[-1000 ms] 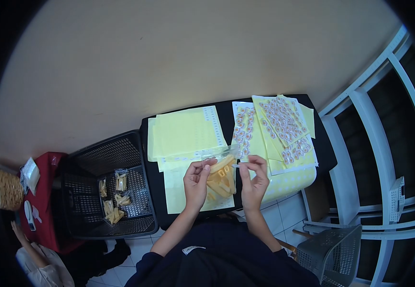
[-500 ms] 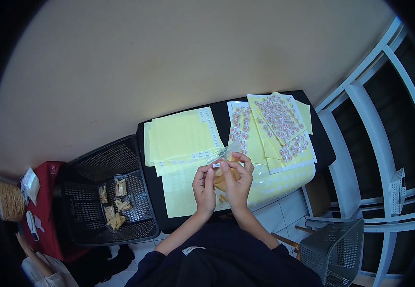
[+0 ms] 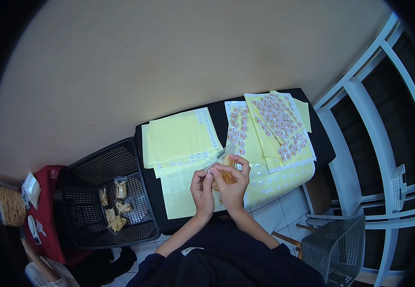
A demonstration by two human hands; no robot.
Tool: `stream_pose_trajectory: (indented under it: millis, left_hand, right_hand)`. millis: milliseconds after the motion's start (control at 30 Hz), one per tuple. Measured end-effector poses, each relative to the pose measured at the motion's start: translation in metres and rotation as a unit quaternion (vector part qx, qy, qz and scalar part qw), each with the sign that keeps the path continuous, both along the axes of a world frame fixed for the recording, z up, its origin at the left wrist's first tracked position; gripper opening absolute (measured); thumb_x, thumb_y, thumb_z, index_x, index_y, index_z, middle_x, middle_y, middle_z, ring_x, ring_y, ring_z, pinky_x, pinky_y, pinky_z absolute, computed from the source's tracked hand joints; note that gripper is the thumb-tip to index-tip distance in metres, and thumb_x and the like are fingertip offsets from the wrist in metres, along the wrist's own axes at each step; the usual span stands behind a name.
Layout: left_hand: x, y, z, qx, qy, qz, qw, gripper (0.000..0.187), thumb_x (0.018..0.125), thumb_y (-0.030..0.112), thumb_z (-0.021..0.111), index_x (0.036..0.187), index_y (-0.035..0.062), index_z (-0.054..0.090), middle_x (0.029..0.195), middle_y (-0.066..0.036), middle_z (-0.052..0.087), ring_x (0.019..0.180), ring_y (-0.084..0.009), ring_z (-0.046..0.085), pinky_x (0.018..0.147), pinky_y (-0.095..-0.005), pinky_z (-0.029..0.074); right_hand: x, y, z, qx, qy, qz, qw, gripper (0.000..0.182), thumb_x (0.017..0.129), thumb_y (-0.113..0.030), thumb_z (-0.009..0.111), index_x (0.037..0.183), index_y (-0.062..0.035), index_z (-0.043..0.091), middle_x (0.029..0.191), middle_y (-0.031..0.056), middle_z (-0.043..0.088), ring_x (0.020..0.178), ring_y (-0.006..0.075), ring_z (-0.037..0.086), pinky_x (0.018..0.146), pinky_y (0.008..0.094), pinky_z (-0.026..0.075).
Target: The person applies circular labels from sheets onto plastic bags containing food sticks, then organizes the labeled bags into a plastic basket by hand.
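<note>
Between my two hands, above the front edge of the table, is a clear plastic packet [image 3: 226,152] with yellowish-brown food pieces inside. My left hand [image 3: 202,193] pinches its near left side with thumb and fingers. My right hand [image 3: 232,187] is closed around the right side, its thumb meeting the left fingertips at the packet. The fingers cover much of the contents. Beneath and behind lie yellow label sheets [image 3: 176,138] with small white labels along their edges. Farther right, more sheets [image 3: 278,117] carry round orange-and-white stickers.
A black crate [image 3: 145,205] holding several packets of snack sticks [image 3: 116,222] stands left of the black-covered table [image 3: 219,117]. Beyond it is a red-covered table [image 3: 49,201], with another person's arm [image 3: 40,260] beside it. A grey perforated basket [image 3: 334,248] and white shelving [image 3: 360,110] are at right.
The white label strip that showed between my fingertips is now mostly covered. My hands have shifted slightly left, and the packet's upper end is tilted differently.
</note>
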State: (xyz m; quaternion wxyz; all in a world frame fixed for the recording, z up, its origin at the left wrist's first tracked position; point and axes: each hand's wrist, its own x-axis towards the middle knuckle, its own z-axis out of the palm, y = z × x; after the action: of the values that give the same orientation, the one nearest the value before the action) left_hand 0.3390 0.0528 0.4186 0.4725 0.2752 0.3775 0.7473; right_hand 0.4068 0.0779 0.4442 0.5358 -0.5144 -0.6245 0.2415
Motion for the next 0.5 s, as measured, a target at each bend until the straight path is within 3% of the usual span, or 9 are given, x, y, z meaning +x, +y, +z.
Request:
stream_pose_trajectory:
  millis: [33,100,200,433,500]
  left_hand:
    - [0.000,0.000,0.002,0.000,0.000,0.000,1.000,0.008,0.087,0.007,0.042,0.087,-0.0001,0.046,0.095,-0.013,0.057,0.087,-0.0118,0.053,0.077,-0.0236,0.042]
    - [0.002,0.000,0.007,0.011,-0.002,0.019,1.000,0.004,0.086,0.004,0.043,0.084,0.0009,0.043,0.096,-0.016,0.057,0.090,-0.0149,0.054,0.079,-0.0252,0.043]
    - [0.003,-0.001,0.005,0.008,-0.019,0.007,1.000,0.004,0.085,0.003,0.045,0.083,0.0017,0.042,0.096,-0.018,0.057,0.092,-0.0169,0.055,0.080,-0.0267,0.044]
    - [0.000,-0.001,0.001,-0.033,0.026,0.019,0.999,0.006,0.084,0.001,0.048,0.080,0.0015,0.043,0.091,-0.016,0.058,0.088,-0.0167,0.056,0.077,-0.0261,0.045]
    - [-0.009,0.000,-0.005,-0.051,0.097,0.066,0.992,0.007,0.085,0.005,0.047,0.080,0.0028,0.042,0.087,-0.014,0.059,0.084,-0.0174,0.058,0.075,-0.0268,0.045]
  right_hand:
    - [0.000,0.000,0.000,0.000,0.000,0.000,1.000,0.021,0.063,-0.010,0.071,0.082,-0.0047,0.063,0.100,0.0073,0.045,0.097,0.0222,0.041,0.086,0.0332,0.033]
    - [-0.001,0.000,-0.001,0.010,0.096,-0.018,0.995,0.040,0.060,-0.014,0.074,0.093,-0.0045,0.054,0.100,0.0105,0.043,0.095,0.0243,0.043,0.082,0.0353,0.035]
    - [0.005,0.001,0.005,-0.052,0.066,-0.009,0.996,0.052,0.059,-0.011,0.075,0.101,-0.0015,0.045,0.100,0.0128,0.041,0.095,0.0249,0.043,0.084,0.0339,0.036]
    - [0.008,-0.001,-0.004,-0.039,0.069,-0.005,0.997,0.044,0.063,-0.010,0.071,0.098,-0.0008,0.047,0.099,0.0127,0.043,0.095,0.0242,0.044,0.083,0.0343,0.036]
    - [0.012,-0.002,-0.011,-0.057,0.047,0.017,0.997,0.036,0.065,-0.008,0.068,0.094,-0.0001,0.050,0.098,0.0128,0.045,0.094,0.0244,0.045,0.083,0.0341,0.036]
